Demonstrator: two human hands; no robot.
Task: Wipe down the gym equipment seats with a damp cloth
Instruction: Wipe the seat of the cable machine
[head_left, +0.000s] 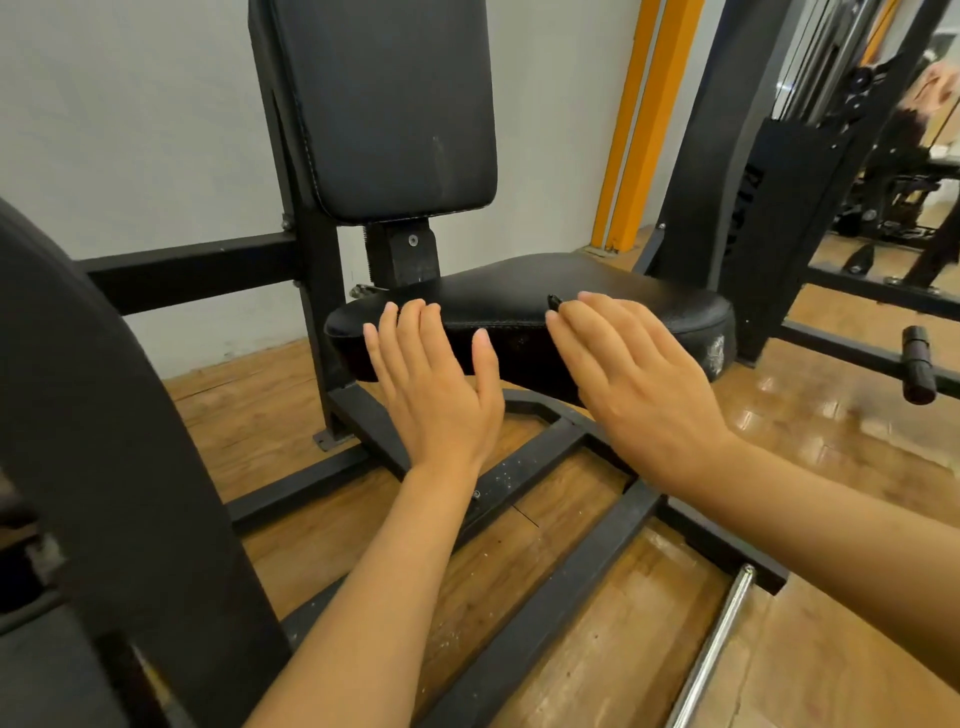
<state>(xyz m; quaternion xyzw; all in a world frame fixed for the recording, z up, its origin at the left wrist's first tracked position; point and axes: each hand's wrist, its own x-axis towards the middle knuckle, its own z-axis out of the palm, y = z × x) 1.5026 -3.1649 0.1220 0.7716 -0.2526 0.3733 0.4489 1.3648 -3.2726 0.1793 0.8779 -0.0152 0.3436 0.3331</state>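
Both forearms reach forward; left hand (434, 387) and right hand (631, 374) flat, fingers straight, holding nothing, over the seat (597, 299) front edge. No cloth visible — likely sizing up the pad before wiping.

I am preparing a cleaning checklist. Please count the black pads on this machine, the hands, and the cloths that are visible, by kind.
Black pads: 2, the seat pad and the back pad
Hands: 2, the left hand and the right hand, both open
Cloths: 0 in view
Total: 4
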